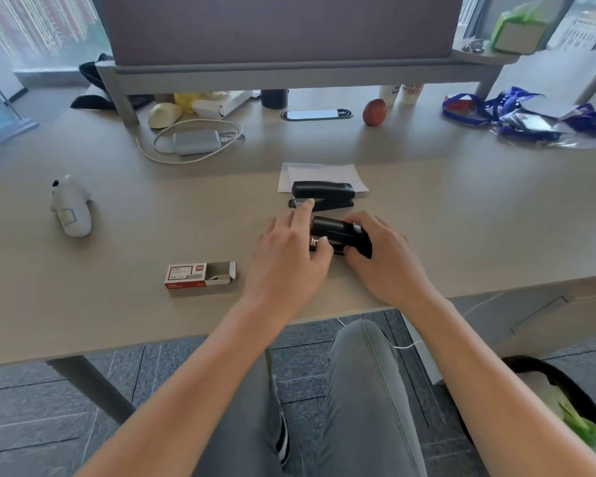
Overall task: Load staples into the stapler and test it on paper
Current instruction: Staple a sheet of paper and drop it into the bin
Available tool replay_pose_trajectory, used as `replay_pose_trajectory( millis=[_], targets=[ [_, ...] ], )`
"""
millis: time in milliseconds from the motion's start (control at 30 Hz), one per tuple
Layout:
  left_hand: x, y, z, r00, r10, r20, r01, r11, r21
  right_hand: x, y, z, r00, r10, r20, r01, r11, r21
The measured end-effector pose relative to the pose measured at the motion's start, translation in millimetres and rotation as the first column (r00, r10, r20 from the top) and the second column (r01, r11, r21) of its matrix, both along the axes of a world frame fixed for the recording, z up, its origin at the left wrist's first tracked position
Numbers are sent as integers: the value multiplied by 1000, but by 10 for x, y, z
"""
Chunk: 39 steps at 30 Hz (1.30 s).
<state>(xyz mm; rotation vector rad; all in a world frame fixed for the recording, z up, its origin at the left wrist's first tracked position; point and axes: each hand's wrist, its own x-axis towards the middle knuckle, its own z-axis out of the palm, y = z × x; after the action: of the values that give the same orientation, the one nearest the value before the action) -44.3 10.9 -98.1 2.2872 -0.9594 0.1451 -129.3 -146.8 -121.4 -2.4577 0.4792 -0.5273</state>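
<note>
Both hands hold a small black stapler (339,235) just above the desk. My right hand (384,261) wraps its right end and underside. My left hand (288,256) grips its left end with thumb and fingers, the index finger stretched forward. Just beyond lies a second, longer black stapler (324,193), partly on a white sheet of paper (320,173). To the left, an open red and white staple box (200,276) lies on the desk with its inner tray slid out to the right.
A white toy figure (70,208) lies at the far left. A charger with a coiled cable (195,141), an apple (374,112) and blue bags (516,111) sit further back below a raised shelf. The desk's front edge (186,339) runs just below my wrists.
</note>
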Motion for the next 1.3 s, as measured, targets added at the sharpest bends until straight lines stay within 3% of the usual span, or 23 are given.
replay_pose_trajectory(
  millis=[133,267,433,633,933,1067,1167,1300],
  targets=[
    [361,-368,271,997,-56,59,56,998,-5,76,-137,-1,999,-44,2,44,998,36],
    [752,-864,473,991,-97,92,75,973,217,90,-331,-48,993,-110,32,107,992,67],
    [980,-1481,458,981,-180,73,119,853,508,97,-542,-87,985,-164,57,156,980,124],
    [1120,-1844,361,984,-180,-6,144,763,630,84,-719,-115,986,-164,44,160,985,68],
    [1142,-1887,304,976,-203,79,113,782,613,-16,-771,-122,981,-190,45,188,981,50],
    [1162,-1876,339,982,-184,42,129,817,563,-16,-746,-96,978,-205,44,202,977,63],
    [1223,-1854,390,989,-148,-7,138,903,407,-32,-713,-73,976,-217,33,215,975,56],
    [1220,-1806,517,987,-150,-48,153,987,58,-36,-658,-14,968,-249,21,248,968,44]
  ],
)
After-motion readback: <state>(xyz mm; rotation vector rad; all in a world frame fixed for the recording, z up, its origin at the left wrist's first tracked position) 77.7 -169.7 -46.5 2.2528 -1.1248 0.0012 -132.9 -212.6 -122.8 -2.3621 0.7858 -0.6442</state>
